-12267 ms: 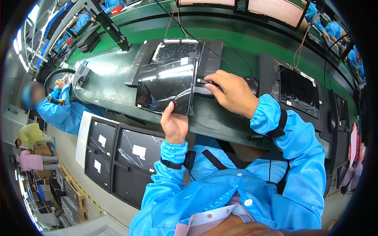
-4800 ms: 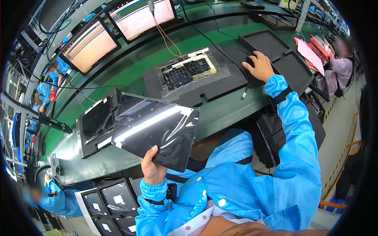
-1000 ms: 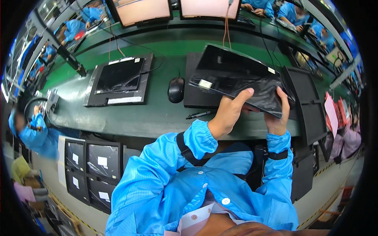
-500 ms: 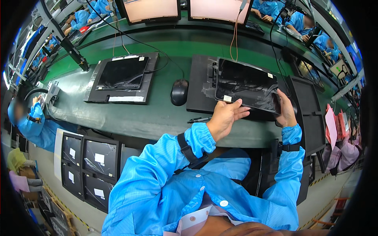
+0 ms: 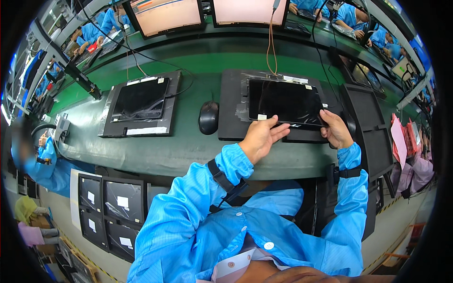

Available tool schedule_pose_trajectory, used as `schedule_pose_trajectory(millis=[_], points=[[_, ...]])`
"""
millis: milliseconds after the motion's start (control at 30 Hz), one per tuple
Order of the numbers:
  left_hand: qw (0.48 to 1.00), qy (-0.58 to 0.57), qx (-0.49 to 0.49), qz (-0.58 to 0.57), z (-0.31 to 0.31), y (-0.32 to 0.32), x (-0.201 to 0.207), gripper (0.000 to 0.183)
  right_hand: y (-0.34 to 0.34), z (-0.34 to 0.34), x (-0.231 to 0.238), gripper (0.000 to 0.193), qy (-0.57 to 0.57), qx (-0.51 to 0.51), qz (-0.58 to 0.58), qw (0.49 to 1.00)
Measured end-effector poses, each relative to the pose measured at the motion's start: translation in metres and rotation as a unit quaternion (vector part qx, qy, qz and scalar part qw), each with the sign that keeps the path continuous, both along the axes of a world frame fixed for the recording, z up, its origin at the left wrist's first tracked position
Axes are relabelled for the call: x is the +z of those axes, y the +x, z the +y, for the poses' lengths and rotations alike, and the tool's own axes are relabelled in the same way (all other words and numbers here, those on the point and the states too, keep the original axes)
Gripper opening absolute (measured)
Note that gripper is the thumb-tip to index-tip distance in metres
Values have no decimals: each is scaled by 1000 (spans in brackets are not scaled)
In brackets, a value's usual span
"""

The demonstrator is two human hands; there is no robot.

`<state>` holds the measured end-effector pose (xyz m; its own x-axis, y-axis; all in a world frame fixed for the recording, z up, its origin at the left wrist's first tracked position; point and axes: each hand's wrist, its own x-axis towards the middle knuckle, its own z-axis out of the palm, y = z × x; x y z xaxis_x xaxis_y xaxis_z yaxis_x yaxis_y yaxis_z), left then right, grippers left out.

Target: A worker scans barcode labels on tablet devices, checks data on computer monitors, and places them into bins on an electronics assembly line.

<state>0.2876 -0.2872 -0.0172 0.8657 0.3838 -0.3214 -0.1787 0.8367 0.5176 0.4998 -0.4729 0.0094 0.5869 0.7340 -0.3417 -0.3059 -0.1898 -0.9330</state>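
Crosswise before you, the black screen [image 5: 285, 101] lies over the dark pad [image 5: 230, 108], long axis along the near edge of the tabletop [image 5: 198, 158]. Equally close, your left hand [image 5: 258, 138] spreads loose fingers at the screen's near-left side; your right hand [image 5: 339, 130] curls at its near-right corner, grip unclear.

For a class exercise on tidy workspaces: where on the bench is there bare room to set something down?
Bare bench lies between the left black board and the mouse, and between that board and the near edge. Crowded: the right black board, with the screen over it, left hand and right hand at the screen's edges, black tray beside.
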Motion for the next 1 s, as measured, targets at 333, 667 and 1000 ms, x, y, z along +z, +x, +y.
schedule_pose_trajectory(millis=[333,667,1000], points=[[758,614,-169,139,50,-42,41,61,-28,3,6,80,-177,38,-461,869],[476,853,-72,203,84,-25,14,101,-40,-2,14,62,-191,33,-552,811],[508,838,-52,192,86,-28,13,86,-42,0,2,51,-188,39,-624,757]])
